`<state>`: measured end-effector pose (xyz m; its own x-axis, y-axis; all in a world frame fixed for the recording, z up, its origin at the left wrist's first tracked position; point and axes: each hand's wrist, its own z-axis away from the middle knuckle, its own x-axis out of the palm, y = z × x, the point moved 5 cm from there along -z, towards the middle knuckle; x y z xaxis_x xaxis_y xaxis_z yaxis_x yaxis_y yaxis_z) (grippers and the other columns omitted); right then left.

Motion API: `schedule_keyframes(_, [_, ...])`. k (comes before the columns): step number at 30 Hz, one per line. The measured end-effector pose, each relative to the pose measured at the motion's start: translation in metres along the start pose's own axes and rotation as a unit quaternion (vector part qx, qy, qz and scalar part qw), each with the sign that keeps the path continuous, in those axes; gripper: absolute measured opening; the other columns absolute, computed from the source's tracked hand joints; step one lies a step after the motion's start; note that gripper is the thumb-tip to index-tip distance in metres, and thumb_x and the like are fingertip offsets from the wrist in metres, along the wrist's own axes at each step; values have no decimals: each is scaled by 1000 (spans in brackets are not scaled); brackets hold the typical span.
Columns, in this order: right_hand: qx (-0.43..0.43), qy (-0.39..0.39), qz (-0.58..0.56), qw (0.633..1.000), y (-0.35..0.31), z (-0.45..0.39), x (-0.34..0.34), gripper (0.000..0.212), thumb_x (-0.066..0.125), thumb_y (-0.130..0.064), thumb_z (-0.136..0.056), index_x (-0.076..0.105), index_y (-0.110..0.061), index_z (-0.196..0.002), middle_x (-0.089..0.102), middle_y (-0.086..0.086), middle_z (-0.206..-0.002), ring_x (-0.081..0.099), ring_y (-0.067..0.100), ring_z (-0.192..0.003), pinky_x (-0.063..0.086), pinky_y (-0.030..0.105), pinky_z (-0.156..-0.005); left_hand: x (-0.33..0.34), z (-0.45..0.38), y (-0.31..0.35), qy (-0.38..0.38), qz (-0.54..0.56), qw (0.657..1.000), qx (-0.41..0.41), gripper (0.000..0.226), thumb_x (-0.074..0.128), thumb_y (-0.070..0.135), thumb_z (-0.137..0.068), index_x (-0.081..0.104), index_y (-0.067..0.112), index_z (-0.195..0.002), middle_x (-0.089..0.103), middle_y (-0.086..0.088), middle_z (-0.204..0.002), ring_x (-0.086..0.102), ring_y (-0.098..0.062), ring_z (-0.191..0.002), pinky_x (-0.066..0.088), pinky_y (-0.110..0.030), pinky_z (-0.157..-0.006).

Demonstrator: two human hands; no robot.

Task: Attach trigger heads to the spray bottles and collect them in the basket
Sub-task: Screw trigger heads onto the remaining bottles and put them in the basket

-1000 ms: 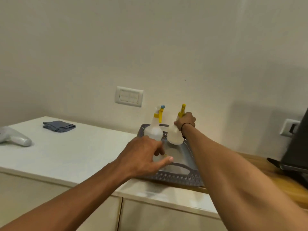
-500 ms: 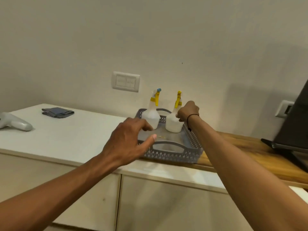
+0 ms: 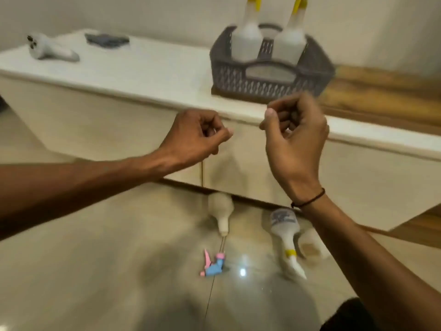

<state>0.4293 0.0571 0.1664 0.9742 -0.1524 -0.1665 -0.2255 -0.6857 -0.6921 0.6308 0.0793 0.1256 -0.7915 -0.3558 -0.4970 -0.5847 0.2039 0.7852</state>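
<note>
Two white spray bottles with yellow trigger heads, one on the left and one on the right, stand upright in the grey basket on the white counter. On the floor below lie a white bottle with a tube leading to a pink and blue trigger head, and a second bottle with a yellow collar and white head. My left hand and right hand hover in front of the counter edge, fingers curled, holding nothing.
A white handheld device and a folded grey cloth lie on the counter at the left. A wooden surface extends to the right of the basket. A pale blurred object lies on the glossy tiled floor beside the second bottle.
Both hands have pulled back from the basket and bottles to in front of the counter edge. The view has tilted down, revealing the floor with two bottles.
</note>
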Motion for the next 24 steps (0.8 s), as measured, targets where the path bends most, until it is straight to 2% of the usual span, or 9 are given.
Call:
schedule_keyframes(3, [42,-68,17,997,36,66,13,4,65,-8,-96,63,-7,-92,69,3,-81,69,19,-68,54,32,-59,10,20,-27,-76,-42,994,-64,23,78,33,-95,76,15,-81,76,-2,-62,71,-10,-55,55,-24,-53])
schedule_keyframes(7, [84,-225,92,966,90,147,28,2,63,-9,-95,64,-10,-97,68,2,-77,64,17,-67,54,42,-63,20,44,-64,-208,-77,962,-159,22,78,34,-97,79,17,-84,80,-1,-72,70,-8,-59,60,-30,-63])
schedule_keyframes(9, [116,-347,179,913,124,191,39,13,61,-12,-94,61,-13,-107,71,7,-87,68,29,-79,55,43,-67,24,55,-78,-260,-90,943,-189,21,77,33,-98,80,15,-88,82,-2,-77,70,-7,-61,60,-31,-66])
schedule_keyframes(12, [158,-523,314,776,170,261,50,49,69,-27,-93,46,-16,-136,62,17,-119,61,40,-108,50,41,-74,32,62,-87,-314,-121,921,-195,20,75,33,-99,80,15,-93,83,-1,-82,70,-5,-61,59,-27,-64])
schedule_keyframes(14, [162,-591,360,704,189,298,53,84,78,-43,-88,30,-22,-153,48,17,-137,53,39,-122,53,46,-85,37,62,-91,-338,-137,909,-203,19,74,34,-99,80,16,-95,83,1,-83,70,-6,-63,58,-26,-64])
schedule_keyframes(16, [141,-619,389,668,202,320,58,103,82,-49,-83,18,-31,-160,39,17,-145,49,38,-126,54,47,-89,43,61,-92,-361,-150,897,-206,18,73,35,-100,79,18,-99,83,3,-85,71,-6,-65,57,-25,-63])
schedule_keyframes(19, [114,-618,404,664,212,329,67,102,83,-49,-82,18,-36,-160,38,16,-142,49,36,-122,54,45,-84,47,58,-92,-381,-155,888,-206,18,71,37,-101,79,20,-100,83,5,-86,72,-3,-63,57,-26,-64])
schedule_keyframes(22, [83,-617,375,687,211,327,75,75,75,-24,-90,35,-32,-152,44,15,-136,55,35,-115,54,45,-79,47,58,-94,-383,-149,888,-208,18,71,37,-101,79,21,-100,83,5,-86,71,-3,-63,57,-26,-64])
schedule_keyframes(24, [77,-606,367,701,208,324,74,68,69,-12,-91,40,-31,-149,47,16,-133,59,35,-110,55,46,-79,46,60,-98,-387,-150,885,-212,20,70,37,-101,79,19,-101,83,5,-86,71,-4,-64,57,-24,-62])
